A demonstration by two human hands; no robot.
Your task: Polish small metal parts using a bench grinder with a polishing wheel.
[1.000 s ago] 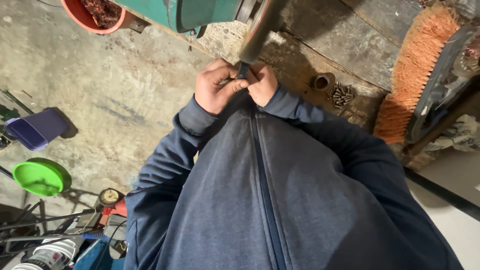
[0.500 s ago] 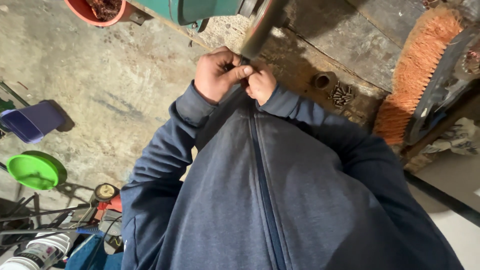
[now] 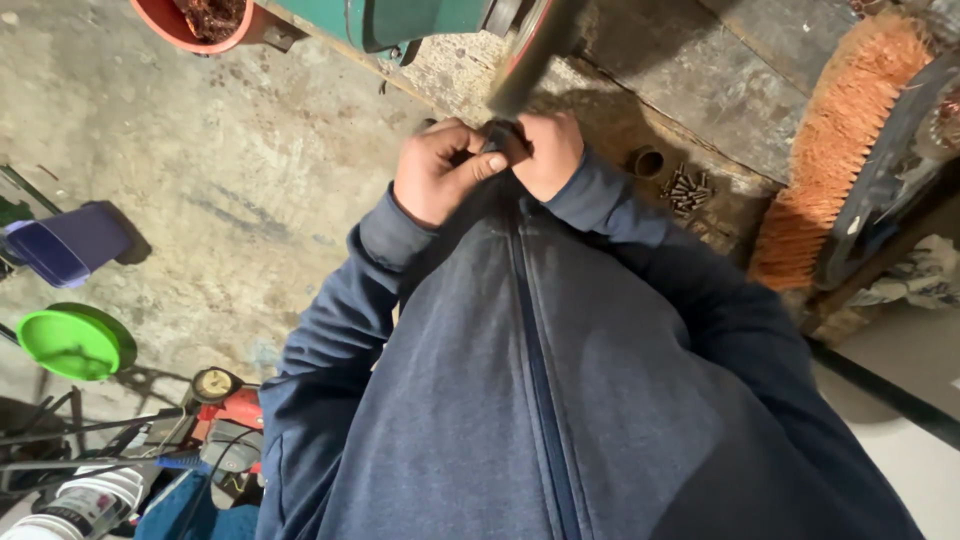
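Left hand (image 3: 440,172), right hand (image 3: 541,152) pinch small dark part (image 3: 496,135)

Both hands, left (image 3: 437,172) and right (image 3: 545,150), pinch a small dark part (image 3: 497,135) together above a blue jacket (image 3: 530,380). Screws (image 3: 685,190) lie near a brush (image 3: 835,160) on the counter (image 3: 740,60).

A white plastic bottle (image 3: 85,505) lies at the bottom left corner, on its side among tools, with a ribbed neck and a white label band around its body; the print on it is too small to tell. Just right of it, a round gauge (image 3: 213,384) with a pale dial face in a dark rim sits on a red tool body, facing up. No signs, boxes or lit screens show elsewhere in the view.
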